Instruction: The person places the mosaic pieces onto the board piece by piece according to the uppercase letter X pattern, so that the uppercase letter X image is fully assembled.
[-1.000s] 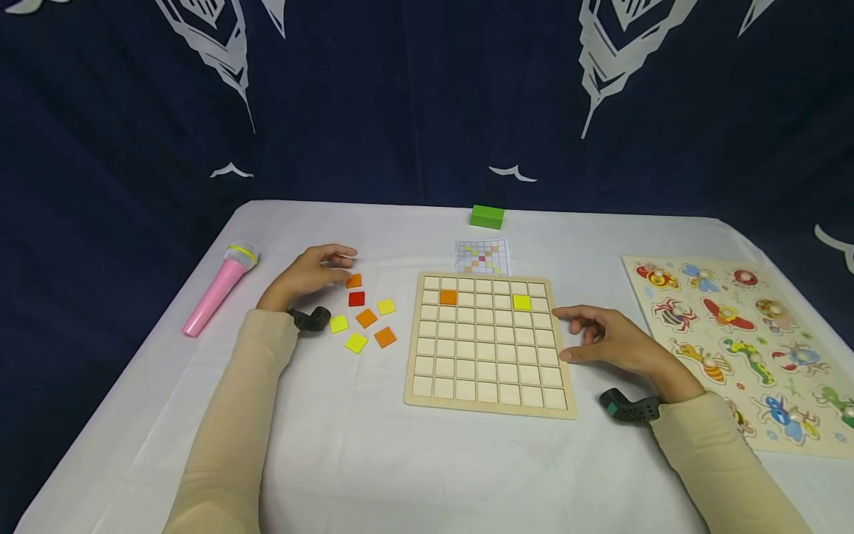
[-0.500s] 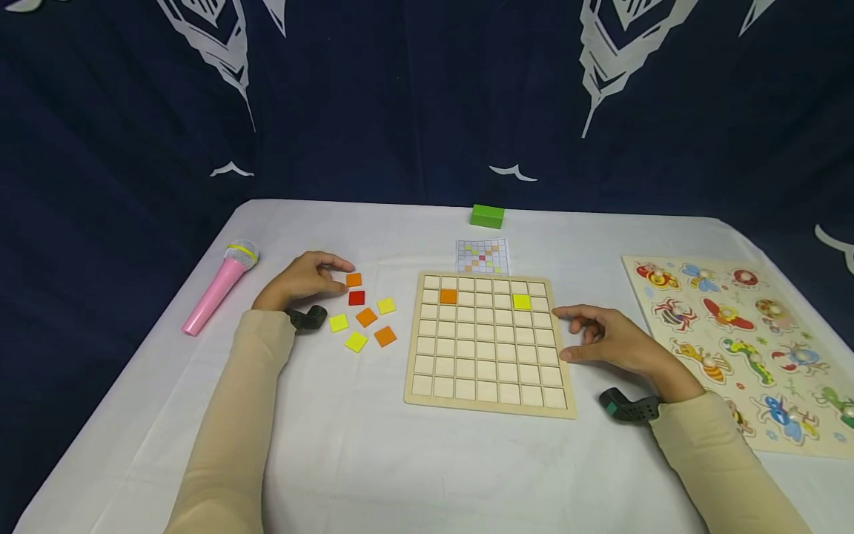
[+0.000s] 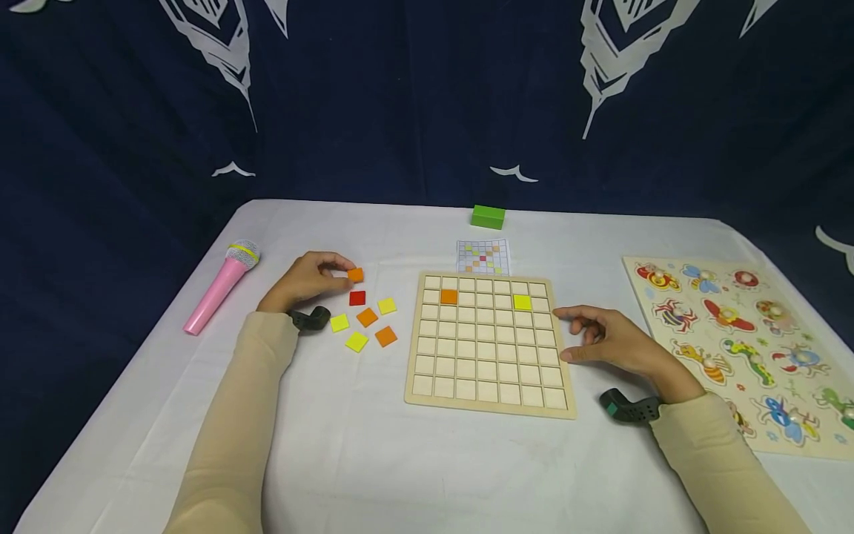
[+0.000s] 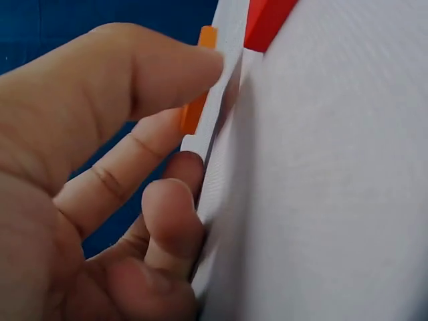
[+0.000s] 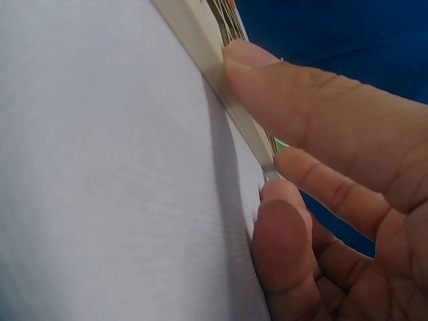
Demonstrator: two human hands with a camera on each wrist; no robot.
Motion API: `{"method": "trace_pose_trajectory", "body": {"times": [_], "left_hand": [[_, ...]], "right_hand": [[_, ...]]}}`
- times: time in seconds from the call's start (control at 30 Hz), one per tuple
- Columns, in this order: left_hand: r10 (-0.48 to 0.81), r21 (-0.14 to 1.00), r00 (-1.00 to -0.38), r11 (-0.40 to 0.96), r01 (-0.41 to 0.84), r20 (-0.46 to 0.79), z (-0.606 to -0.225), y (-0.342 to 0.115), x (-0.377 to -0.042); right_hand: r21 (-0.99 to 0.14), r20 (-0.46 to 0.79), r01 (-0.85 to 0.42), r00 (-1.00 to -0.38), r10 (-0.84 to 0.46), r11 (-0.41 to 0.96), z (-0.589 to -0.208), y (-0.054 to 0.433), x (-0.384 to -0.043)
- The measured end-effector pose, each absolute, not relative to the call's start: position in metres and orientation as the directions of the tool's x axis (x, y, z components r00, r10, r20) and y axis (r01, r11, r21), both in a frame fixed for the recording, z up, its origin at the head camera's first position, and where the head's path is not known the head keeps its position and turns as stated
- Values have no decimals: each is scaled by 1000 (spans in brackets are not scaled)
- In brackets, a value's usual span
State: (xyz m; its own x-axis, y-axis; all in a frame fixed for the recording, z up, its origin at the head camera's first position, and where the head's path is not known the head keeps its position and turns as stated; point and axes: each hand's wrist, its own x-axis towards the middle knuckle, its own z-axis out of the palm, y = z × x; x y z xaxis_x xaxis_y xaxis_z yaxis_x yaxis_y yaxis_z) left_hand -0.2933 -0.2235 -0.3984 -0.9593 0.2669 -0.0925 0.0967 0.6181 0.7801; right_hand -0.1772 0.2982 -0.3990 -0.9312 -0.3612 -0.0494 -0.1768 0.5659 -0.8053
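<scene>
My left hand [image 3: 308, 279] pinches a small orange square tile [image 3: 356, 275] between thumb and index finger. In the left wrist view this tile [image 4: 194, 110] stands on edge at the fingertips, with the other fingers curled near the cloth. Close by lie a red tile [image 3: 357, 298], three yellow tiles and two more orange tiles [image 3: 386, 336]. A wooden grid board [image 3: 490, 409] bears one orange and one yellow tile [image 3: 523, 302] in its upper part. Along its right edge, the thumb and index fingertip of my right hand [image 3: 610, 337] touch the wood, holding nothing.
A printed pattern card [image 3: 483, 256] lies just behind the board, and a green block [image 3: 488, 216] stands at the back edge. To the left is a pink toy microphone [image 3: 216, 293]. An insect puzzle board [image 3: 720, 326] lies at the right.
My left hand first draws back slightly from the orange tile, then comes back and pinches it, shifting it slightly. The right hand stays at the board's edge.
</scene>
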Motion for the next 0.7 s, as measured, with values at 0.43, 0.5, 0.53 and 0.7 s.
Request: {"method": "trace_pose_trajectory", "body": {"times": [0.43,0.5,0.53,0.7], "left_hand": [[208,847,-978,519,114,4,-398,-218,-294],[210,845,-977,519,131,23,-397,-217,-294],[214,843,-977,520,138,29,-396,-216,-294],[242,827,-969,535,176,50,-389,-209,-293]], "right_hand": [[-815,-45,-177,-930,-364,552,-400,299,-177],[-814,-48,-173,-931,-361,554,-400,299,-177],[-813,-48,-173,-932,-360,557,-400,299,-177],[-805,-49,-171,-935,-351,568,-400,298,-176]]}}
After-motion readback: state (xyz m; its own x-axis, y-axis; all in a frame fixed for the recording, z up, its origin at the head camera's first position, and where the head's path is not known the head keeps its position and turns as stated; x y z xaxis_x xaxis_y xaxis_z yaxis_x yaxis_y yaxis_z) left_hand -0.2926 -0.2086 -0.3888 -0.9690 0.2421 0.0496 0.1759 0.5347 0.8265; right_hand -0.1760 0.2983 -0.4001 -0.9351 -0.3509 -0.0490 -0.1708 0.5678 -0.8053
